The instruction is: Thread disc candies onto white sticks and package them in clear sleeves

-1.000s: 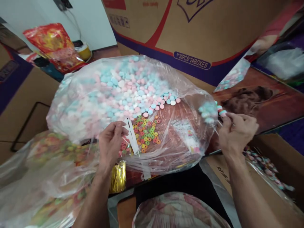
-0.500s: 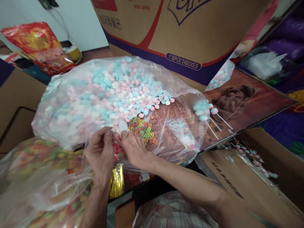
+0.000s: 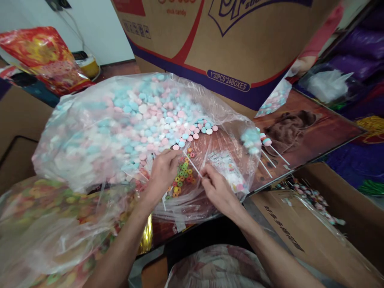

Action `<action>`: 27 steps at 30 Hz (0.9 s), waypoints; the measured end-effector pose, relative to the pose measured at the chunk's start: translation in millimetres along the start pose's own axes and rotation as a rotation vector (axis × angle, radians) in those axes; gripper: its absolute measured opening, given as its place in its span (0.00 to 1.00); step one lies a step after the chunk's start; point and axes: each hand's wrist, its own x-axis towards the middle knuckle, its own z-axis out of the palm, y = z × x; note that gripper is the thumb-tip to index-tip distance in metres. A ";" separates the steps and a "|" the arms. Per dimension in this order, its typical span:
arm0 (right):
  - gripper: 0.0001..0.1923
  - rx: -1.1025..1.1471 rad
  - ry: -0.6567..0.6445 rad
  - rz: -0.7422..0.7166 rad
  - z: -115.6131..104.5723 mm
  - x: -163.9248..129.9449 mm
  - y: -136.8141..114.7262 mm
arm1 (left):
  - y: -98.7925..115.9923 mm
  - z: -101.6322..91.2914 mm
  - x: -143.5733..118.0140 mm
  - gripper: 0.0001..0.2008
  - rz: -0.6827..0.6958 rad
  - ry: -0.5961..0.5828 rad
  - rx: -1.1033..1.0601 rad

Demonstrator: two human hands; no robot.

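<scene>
A thin white lollipop stick [image 3: 193, 164] slants between my hands. My right hand [image 3: 218, 187] pinches its lower end between thumb and fingers. By the stick's upper end is my left hand [image 3: 163, 170], its fingers closed; whatever they hold is hidden. Below the hands lie small ring candies [image 3: 183, 174] in green, yellow and orange. Pink, blue and white round candies [image 3: 150, 116] fill a large clear plastic bag [image 3: 231, 114] behind them. To the right, finished-looking candy sticks [image 3: 266, 141] lie with their white ends toward the table edge.
A big carton [image 3: 192, 48] stands behind the bag. Another person's hand [image 3: 306, 66] is at its right, by a bag of candies [image 3: 274, 100]. A brown cloth [image 3: 289, 124] lies on the table. An open box [image 3: 354, 208] with candy sticks sits lower right; a bag of rings [image 3: 60, 232] lies lower left.
My right hand has moved right, away from the bundle of white sticks, with one stick in it. My left hand has moved right and up, over the ring candies.
</scene>
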 end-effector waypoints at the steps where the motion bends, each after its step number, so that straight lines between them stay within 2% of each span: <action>1: 0.06 0.021 0.041 0.020 -7.5 -0.7 7.6 | 1.0 7.7 8.1 0.13 0.013 -0.049 0.069; 4: 0.12 0.070 0.117 0.045 -19.4 1.2 26.3 | 1.5 25.6 31.0 0.15 -0.010 -0.095 0.304; 8: 0.15 0.074 0.138 0.032 -17.5 2.5 37.6 | -3.6 33.9 52.0 0.16 -0.038 -0.118 0.493; 11: 0.14 0.027 0.146 0.030 -13.9 0.3 37.5 | -7.1 35.0 57.4 0.16 -0.042 -0.160 0.579; 14: 0.14 -0.040 0.153 0.018 -13.1 -1.4 35.1 | -8.3 35.7 55.5 0.14 -0.067 -0.133 0.639; 17: 0.13 -0.078 0.149 0.007 -13.3 -1.6 34.0 | -8.8 36.1 51.9 0.12 -0.070 -0.105 0.600; 20: 0.14 -0.104 0.150 -0.002 -13.1 -1.5 34.6 | -9.1 36.8 53.6 0.14 -0.045 -0.052 0.506; 24: 0.14 -0.125 0.153 -0.011 -12.2 -2.2 35.4 | -8.6 37.1 67.2 0.14 -0.019 -0.034 0.423; 27: 0.14 -0.137 0.155 -0.017 -11.3 -3.0 35.5 | -7.2 34.9 79.1 0.13 -0.081 -0.045 0.385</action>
